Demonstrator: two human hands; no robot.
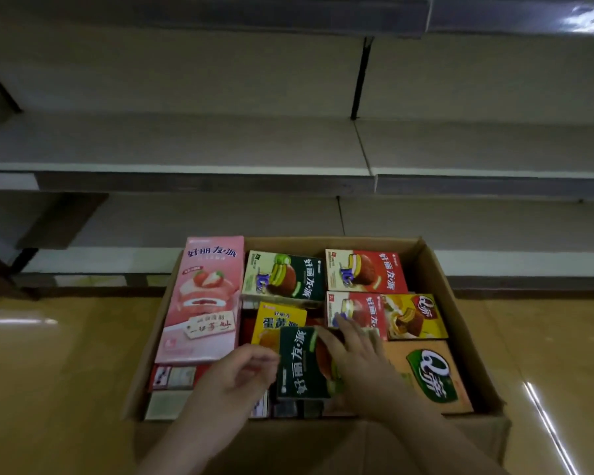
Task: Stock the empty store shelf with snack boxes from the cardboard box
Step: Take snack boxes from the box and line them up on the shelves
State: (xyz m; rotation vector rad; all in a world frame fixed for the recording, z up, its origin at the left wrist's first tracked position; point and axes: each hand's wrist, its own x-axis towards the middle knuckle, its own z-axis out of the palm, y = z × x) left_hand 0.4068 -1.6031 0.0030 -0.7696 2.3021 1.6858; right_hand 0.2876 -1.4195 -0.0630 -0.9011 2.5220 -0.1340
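Grey store shelves (186, 142) are seen across the background, with a glossy yellow-brown floor (48, 371) below them, and an open cardboard box (436, 289) is set on that floor just in front of the lowest shelf. Along the carton's left side a tall pink snack box (203, 296) is laid flat. Near it the left hand (234, 378) is held with fingers loosely curled; its fingertips are at the left edge of a dark green snack box (300, 363), though whether that edge is pinched cannot be told. The green box is tilted over a yellow snack box (276, 320). The right hand (354, 354) is laid on the green box's right side, fingers spread around its edge in a light grip. Farther right, two red snack boxes (367, 272) and an orange snack box (429, 375) are packed.
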